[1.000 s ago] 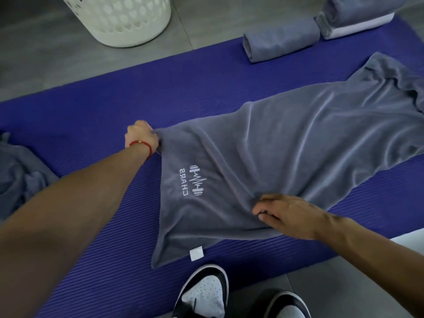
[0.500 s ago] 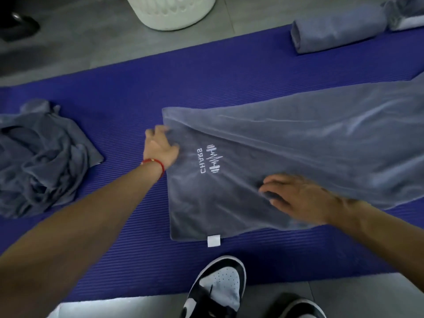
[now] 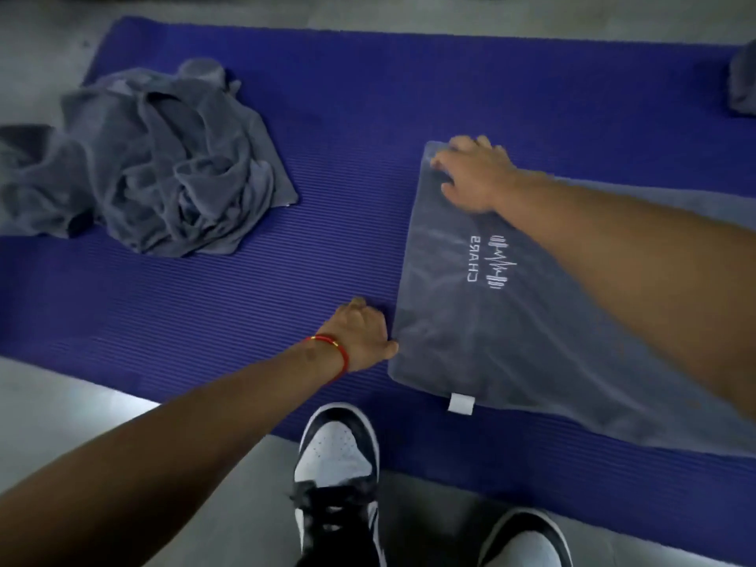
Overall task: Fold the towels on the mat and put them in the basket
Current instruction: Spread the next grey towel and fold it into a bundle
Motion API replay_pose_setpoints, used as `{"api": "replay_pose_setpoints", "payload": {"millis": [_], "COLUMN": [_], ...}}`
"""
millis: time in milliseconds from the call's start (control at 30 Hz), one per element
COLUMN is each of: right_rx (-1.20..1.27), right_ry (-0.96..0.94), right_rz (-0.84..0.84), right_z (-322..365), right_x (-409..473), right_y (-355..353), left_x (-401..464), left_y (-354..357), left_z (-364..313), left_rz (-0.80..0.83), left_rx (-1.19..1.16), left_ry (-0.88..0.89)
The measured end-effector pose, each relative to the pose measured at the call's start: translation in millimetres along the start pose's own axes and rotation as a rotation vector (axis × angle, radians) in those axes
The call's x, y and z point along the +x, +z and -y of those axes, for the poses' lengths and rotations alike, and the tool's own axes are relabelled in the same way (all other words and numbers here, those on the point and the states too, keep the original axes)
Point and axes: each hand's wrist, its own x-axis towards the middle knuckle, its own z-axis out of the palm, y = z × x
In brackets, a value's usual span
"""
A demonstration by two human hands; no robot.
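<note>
Both hands have shifted to the towel's left end: right fingers press flat on its far corner, left hand pinches the near corner, likely squaring the edge flat on the mat for folding. Another towel lies crumpled, well apart.

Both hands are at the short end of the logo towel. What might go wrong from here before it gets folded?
1. The left hand pinches only the near edge of the logo towel, so that corner may slip when lifted.
2. The right hand lies flat on the far corner rather than gripping it; the fold could come out skewed.
3. The crumpled towel lies close by on the mat and might snag a wide fold.
</note>
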Motion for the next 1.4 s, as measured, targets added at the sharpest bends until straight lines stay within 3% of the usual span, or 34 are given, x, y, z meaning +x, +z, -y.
{"api": "replay_pose_setpoints", "payload": {"millis": [167,367,567,700,900,1033,1167,1267,1400], "right_rx": [-0.084,-0.046,0.106,0.077,0.076,0.078,0.035,-0.065,-0.112], "right_ry": [-0.014,0.076,-0.085,-0.147,-0.266,-0.339,-0.420,-0.404,-0.306], "right_rz": [0.188,0.036,-0.104,-0.068,-0.014,0.108,0.026,0.012,0.036], "right_z": [0,-1,-15,1,24,41,30,-9,-77], "right_x": [51,59,75,90,89,74,32,-21,-121], "right_y": [-4,-2,-6,-3,11,27,40,49,61], "left_x": [2,-5,-17,-22,-29,-27,-25,-19,-12], "left_y": [18,34,25,19,15,20,25,29,49], "left_z": [0,5,22,39,70,77,50,16,-39], "left_rz": [0.036,-0.143,-0.160,-0.189,-0.340,-0.310,-0.438,-0.501,-0.443], "left_rx": [-0.021,-0.169,-0.359,-0.461,-0.427,-0.260,0.083,0.264,0.352], "left_ry": [0.025,-0.014,-0.072,-0.126,-0.217,-0.193,-0.056,0.191,0.545]}}
